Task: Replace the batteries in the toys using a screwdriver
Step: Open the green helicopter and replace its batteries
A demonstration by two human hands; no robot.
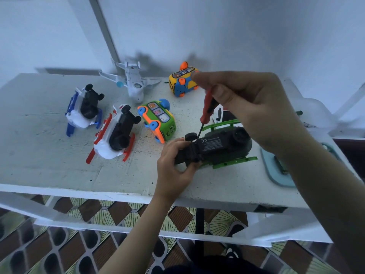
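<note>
Right hand (243,107) pinches screwdriver (207,109), tip angled down-left; left hand (173,165) grips upturned helicopter (215,147) lying left-right.

Not much to read here tbh. The only clear thing is a CE mark (203,140), printed in white on the black underside of the green toy (217,147), near its left end. Right beside it sit a few lines of tiny white print, way too small to make out. The green bus (158,119) and the yellow bus (182,81) just carry little cartoon animal pictures in their windows. Dark marks on the white thing at the far right (308,124) are pure blur
</note>
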